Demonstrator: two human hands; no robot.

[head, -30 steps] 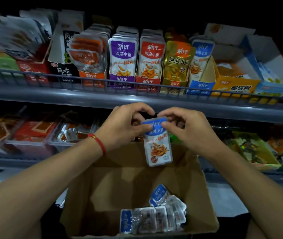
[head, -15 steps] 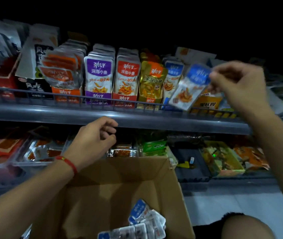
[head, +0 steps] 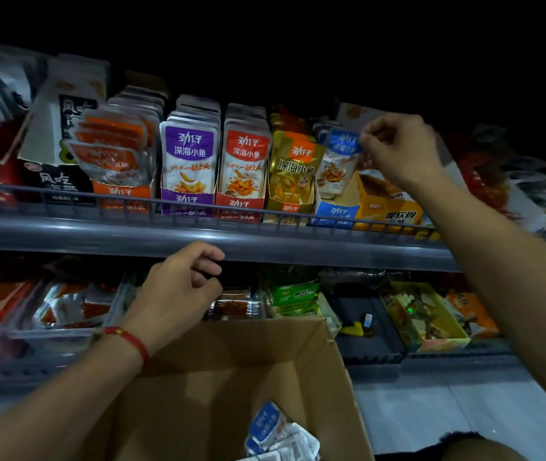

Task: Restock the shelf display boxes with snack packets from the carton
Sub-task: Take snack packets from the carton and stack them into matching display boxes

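My right hand pinches the top corner of a blue-topped snack packet and holds it upright in the blue display box on the upper shelf. My left hand, with a red string on the wrist, hovers with curled fingers and nothing in it above the far edge of the brown carton. Several more blue-topped packets lie at the bottom of the carton.
Left of the blue box stand gold, red, purple and orange display boxes full of packets. An orange box sits to its right. A wire rail fronts the shelf. The lower shelf holds trays of other snacks.
My right hand has carried the blue packet from above the carton up and right into the blue display box. My left hand let go of it and stayed low.
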